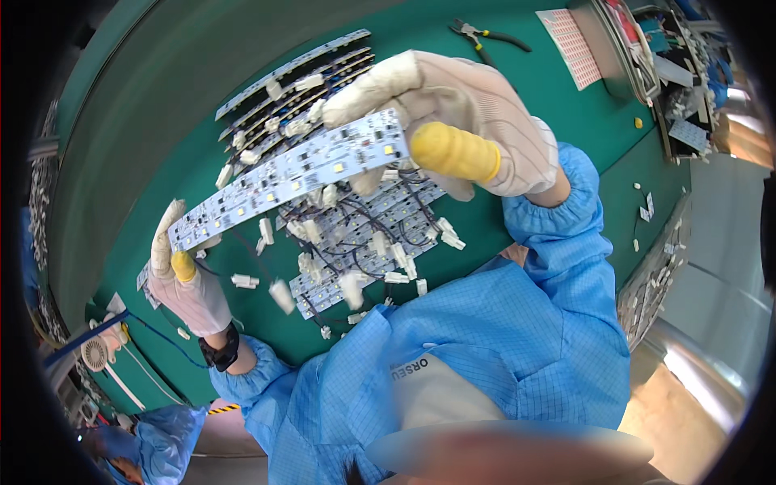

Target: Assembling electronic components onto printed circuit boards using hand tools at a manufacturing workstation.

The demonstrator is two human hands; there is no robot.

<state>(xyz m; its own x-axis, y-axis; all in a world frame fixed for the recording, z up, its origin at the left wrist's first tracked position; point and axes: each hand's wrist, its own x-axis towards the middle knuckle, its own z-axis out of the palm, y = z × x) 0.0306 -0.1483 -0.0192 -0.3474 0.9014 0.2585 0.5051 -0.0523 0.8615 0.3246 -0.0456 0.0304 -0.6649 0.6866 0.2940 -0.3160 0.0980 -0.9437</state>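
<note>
The board (283, 178) lies between the two hands, bridging them: its lower-left end is at the left hand (196, 295), its upper-right end at the right hand (485, 121). Neither hand is nearer to it, since both touch it, one at each end; the right hand looks larger, so it is probably closer to the camera. The long axis slants up from lower left to upper right, well off the line of the table's near edge, and the right end points away from the wearer's body. The face with the small yellowish lights is turned up toward the camera. The left hand pinches its corner, yellow-tipped thumb in front and fingers behind. The right hand is curled about the other end, thumb at the end edge and fingers reaching behind the board; how firmly they press cannot be told. The board appears to be held above the table (582, 113), over a pile of boards (315, 301) with dark wires and white connectors (281, 297). A row of boards (295, 73) lies beyond it, roughly along the same slant, while the cutters (505, 38) rest apart, past the right hand.
</note>
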